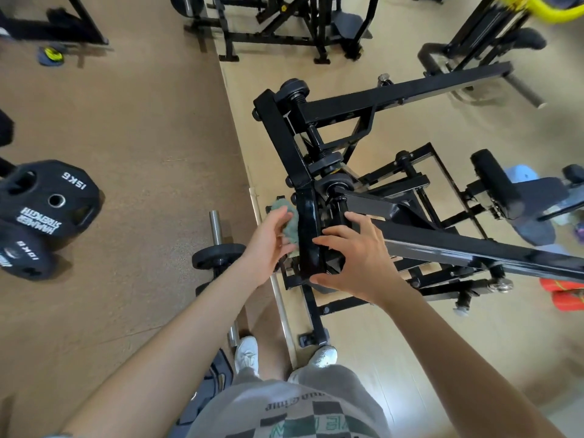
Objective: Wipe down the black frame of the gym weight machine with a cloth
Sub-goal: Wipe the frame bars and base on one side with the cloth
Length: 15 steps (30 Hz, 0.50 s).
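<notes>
Black frame (308, 229) stands on pale flooring (249, 121) beside brown gym matting (142, 121).

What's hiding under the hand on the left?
A bunched grey-green cloth, which the left hand holds against the black frame post. Its top and right edge show; the palm and fingers cover the rest.

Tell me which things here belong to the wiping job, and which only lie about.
Job: green cloth, in the left hand; black frame, touched by the right hand.
Lying about: 15KG plate; 10KG plate; orange object.
</notes>
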Available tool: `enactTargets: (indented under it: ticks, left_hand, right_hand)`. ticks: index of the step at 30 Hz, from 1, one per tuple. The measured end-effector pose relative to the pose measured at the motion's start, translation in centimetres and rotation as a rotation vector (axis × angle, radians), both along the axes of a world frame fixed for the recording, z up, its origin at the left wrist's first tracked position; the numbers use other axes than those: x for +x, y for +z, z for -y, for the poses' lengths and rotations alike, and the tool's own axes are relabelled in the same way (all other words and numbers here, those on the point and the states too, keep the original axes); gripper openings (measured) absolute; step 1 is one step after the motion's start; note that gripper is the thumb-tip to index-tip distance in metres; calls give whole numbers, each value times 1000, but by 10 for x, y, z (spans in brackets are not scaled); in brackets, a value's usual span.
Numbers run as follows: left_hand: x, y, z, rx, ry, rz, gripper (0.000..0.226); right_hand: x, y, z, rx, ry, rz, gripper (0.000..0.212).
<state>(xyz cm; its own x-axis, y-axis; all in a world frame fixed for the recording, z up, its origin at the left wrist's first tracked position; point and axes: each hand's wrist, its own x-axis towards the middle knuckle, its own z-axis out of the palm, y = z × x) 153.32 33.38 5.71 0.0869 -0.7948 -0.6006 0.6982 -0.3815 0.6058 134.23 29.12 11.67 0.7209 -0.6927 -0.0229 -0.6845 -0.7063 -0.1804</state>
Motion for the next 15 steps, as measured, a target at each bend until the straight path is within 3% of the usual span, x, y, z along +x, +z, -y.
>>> enactTargets:
  ticks: [9,12,15]
  left_hand:
    - [-7,-7,42,-10,4,561,19]
    - [-9,-13,27,-79,-39,801,17]
    - [-7,-11,9,-135,-104,943,22]
  right_hand:
    - [-1,-5,3,-7,16,8,74]
    - [-6,-9,6,24,59,139,68]
    - [-20,-15,12,193,63,312,53]
